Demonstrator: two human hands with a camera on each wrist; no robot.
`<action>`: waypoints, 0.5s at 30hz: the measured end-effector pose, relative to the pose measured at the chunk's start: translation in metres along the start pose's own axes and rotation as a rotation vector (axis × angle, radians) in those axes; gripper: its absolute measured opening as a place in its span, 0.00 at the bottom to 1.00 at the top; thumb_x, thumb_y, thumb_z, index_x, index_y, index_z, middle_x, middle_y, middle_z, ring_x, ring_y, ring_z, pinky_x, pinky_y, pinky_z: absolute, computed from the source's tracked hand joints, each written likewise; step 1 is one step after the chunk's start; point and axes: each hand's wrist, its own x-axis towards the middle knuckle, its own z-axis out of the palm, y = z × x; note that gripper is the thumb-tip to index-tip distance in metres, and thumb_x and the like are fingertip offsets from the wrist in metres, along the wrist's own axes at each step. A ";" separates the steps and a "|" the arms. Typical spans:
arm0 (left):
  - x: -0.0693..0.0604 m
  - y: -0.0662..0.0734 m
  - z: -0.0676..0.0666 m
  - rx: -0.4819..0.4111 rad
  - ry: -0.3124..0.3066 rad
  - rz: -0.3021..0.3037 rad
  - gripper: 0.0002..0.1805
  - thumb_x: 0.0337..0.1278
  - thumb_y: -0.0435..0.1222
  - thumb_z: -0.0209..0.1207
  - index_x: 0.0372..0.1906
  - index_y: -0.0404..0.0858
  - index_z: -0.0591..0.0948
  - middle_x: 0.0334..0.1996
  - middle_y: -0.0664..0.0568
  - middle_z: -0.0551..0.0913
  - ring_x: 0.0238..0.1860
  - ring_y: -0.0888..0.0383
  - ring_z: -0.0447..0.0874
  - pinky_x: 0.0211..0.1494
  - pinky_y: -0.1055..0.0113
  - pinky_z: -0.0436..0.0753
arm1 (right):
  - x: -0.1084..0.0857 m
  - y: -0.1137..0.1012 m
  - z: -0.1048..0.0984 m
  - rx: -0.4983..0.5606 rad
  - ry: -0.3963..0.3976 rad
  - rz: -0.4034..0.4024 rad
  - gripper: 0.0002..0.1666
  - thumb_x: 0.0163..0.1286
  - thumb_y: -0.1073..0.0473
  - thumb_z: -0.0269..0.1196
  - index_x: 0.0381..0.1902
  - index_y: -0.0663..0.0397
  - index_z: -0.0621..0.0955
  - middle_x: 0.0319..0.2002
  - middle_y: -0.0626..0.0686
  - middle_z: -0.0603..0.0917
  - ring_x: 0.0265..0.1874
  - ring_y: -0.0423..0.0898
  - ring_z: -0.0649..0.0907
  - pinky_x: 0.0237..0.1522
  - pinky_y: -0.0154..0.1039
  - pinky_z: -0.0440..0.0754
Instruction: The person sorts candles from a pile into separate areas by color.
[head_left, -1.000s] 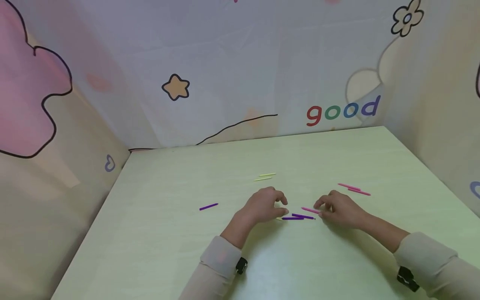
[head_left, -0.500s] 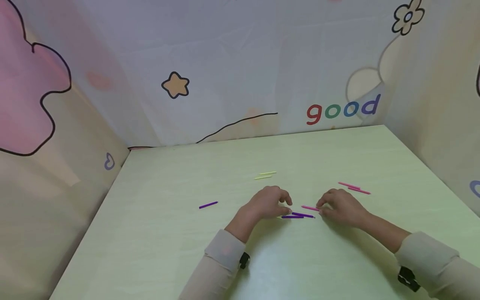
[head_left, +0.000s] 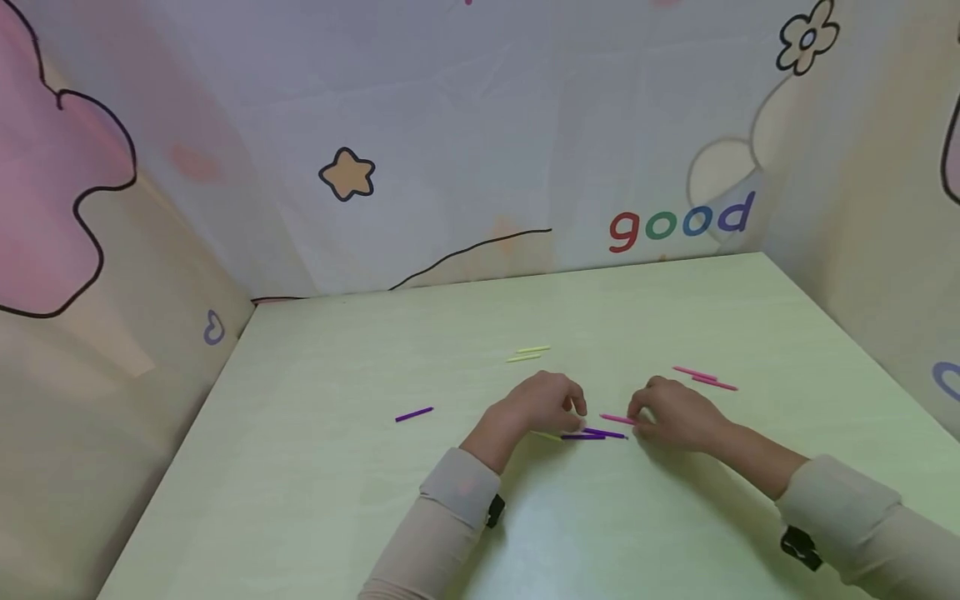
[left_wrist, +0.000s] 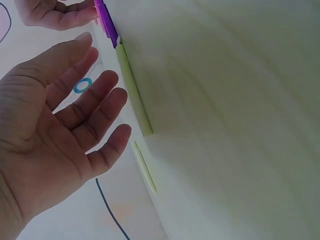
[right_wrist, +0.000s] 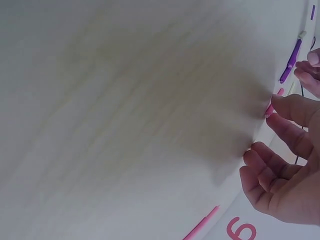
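Just left of the purple pair (head_left: 592,437), touching its end, near yellow stick (head_left: 547,436) lies on the table (head_left: 360,500); near pink stick (head_left: 617,418) sits just behind the pair's right half; right hand (head_left: 678,414), right of the pair, pinches the near pink stick's right end between thumb and forefinger; left hand (head_left: 543,400), above the pair's left end, fingers loosely bent, holds nothing, contact with the pair unclear.

Progress, judged: partway; yellow and purples already meet in a rough row, near pink stick not yet in line; outside the row: lone purple stick (head_left: 414,414) well left of the pair; pink duo (head_left: 715,383) behind and right of it; yellow duo (head_left: 523,359) farthest, behind and left.

Axes: purple pair runs left-right, staggered; near yellow stick roughly in line with it; near pink stick mostly left-right, tapered end apparently left; lone purple stick slants, right end farther; pink duo slants opposite, right ends nearer; yellow duo nearly left-right, tips too small to tell.
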 end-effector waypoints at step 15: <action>0.011 0.002 0.005 -0.015 -0.059 -0.011 0.05 0.51 0.35 0.63 0.27 0.50 0.84 0.25 0.60 0.77 0.30 0.63 0.72 0.31 0.72 0.72 | -0.004 -0.001 0.003 0.014 0.041 -0.001 0.05 0.53 0.64 0.68 0.30 0.52 0.84 0.30 0.47 0.76 0.32 0.48 0.74 0.34 0.43 0.72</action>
